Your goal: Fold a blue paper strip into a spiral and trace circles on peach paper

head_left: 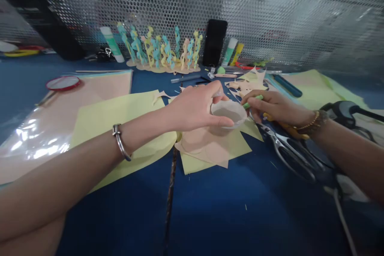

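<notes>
My left hand (pixel 195 108) grips the rim of a small, shallow white paper bowl (pixel 228 113) from the left. My right hand (pixel 276 108) holds a green pen or marker (pixel 252 102), its tip close to the bowl's right rim. Whether the tip touches the rim is hidden. Steel-bladed scissors (pixel 289 156) lie open-handled just below my right hand. Under the bowl lie a peach paper sheet (pixel 207 148) and a pale yellow paper sheet (pixel 216 156).
Paper scraps (pixel 246 84) lie behind the hands. Farther back stand a cut-paper cluster of blue and yellow strips (pixel 160 50), a black phone (pixel 214 43) and glue sticks (pixel 111 44). A perforated metal screen (pixel 270 12) closes the back of the blue table (pixel 228 204).
</notes>
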The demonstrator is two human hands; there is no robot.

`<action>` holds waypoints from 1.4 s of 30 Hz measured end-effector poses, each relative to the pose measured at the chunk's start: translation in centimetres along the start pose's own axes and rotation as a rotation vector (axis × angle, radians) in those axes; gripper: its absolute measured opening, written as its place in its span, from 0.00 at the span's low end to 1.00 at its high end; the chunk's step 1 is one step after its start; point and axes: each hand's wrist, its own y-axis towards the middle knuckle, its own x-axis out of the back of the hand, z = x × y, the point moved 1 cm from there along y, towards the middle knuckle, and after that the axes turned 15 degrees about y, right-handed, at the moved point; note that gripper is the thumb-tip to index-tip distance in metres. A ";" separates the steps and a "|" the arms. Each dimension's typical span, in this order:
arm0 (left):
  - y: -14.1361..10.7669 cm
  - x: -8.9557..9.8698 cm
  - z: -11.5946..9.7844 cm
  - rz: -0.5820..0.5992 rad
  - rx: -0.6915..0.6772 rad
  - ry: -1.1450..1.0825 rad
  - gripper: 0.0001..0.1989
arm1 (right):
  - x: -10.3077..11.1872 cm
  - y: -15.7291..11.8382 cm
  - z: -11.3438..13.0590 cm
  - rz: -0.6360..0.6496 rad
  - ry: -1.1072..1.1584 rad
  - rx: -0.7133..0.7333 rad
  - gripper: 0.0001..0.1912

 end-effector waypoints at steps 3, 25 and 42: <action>0.0 0.0 -0.1 0.004 0.006 0.013 0.24 | -1.0 -1.8 0.2 -0.059 -0.024 0.020 0.15; 0.0 0.3 -0.3 0.020 0.022 0.030 0.23 | -4.8 -8.9 2.2 -0.142 -0.587 0.309 0.11; 0.0 3.8 1.7 -0.405 0.154 -0.417 0.21 | -8.6 -8.4 2.1 0.004 -0.654 0.756 0.10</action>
